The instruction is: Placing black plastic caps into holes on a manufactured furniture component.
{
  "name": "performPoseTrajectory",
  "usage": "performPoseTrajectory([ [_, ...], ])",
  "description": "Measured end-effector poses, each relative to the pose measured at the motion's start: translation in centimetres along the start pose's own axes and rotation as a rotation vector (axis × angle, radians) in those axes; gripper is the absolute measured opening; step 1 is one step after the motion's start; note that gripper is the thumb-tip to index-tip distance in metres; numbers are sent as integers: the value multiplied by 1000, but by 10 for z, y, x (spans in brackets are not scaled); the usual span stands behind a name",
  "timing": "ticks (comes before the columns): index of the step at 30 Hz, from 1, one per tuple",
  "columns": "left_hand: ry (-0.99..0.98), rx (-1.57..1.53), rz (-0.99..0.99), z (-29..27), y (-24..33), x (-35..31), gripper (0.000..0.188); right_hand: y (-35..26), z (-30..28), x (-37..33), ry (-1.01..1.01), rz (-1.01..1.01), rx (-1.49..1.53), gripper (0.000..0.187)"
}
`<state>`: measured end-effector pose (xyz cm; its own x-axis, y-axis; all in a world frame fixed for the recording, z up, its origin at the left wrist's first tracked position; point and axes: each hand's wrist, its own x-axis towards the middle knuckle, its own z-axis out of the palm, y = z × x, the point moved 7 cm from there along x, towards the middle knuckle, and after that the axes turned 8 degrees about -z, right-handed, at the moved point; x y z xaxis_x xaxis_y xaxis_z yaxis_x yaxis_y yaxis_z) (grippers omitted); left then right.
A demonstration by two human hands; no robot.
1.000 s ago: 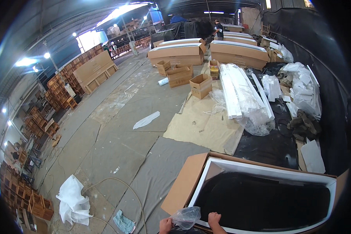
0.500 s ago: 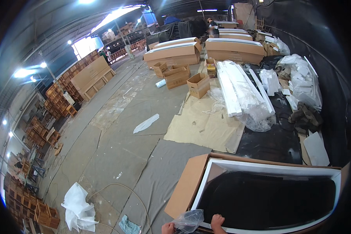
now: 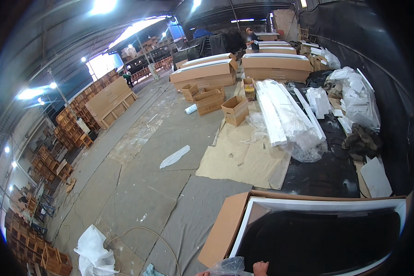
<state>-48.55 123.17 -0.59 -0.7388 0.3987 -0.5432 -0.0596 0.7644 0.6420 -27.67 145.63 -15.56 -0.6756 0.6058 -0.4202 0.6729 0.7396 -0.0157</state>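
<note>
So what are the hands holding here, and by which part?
A crumpled clear plastic bag sits between the left hand and right hand, held at its lower edge. Only fingertips show at the frame's bottom, so the exact grip cannot be told.

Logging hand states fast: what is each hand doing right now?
Left hand: barely in view beside the clear plastic bag; grip cannot be told.
Right hand: at the bag's edge; grip cannot be told.

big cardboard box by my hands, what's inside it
Inside the open cardboard box lies a large dark panel with a white border. What lies beneath the panel is covered.
</note>
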Motion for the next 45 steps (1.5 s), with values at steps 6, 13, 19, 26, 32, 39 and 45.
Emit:
performPoseTrajectory([
  [6, -14, -53, -21, -6, 18, -11, 38, 2, 11, -4, 61, 99, 23, 18],
  [13, 86, 104, 279, -17, 60, -38, 24, 8, 12, -8, 65, 137, 75, 18],
  [19, -73, -35, -63, -10, 41, -28, 21, 12, -50, -27, 204, 226, 418, 25],
  [26, -48, 43, 27, 0, 59, -26, 15, 14, -231, -60, 786, 119, 1049, 20],
  [32, -122, 268, 143, 13, 96, -28, 29, -93, -278, -77, 408, -735, 1011, 20],
  [39, -68, 265, 229, 8, 98, -23, 42, -95, -272, -55, 394, -672, 864, 19],
  [45, -151, 151, 73, 6, 92, -12, 46, -103, -267, -85, 256, -727, 841, 22],
])
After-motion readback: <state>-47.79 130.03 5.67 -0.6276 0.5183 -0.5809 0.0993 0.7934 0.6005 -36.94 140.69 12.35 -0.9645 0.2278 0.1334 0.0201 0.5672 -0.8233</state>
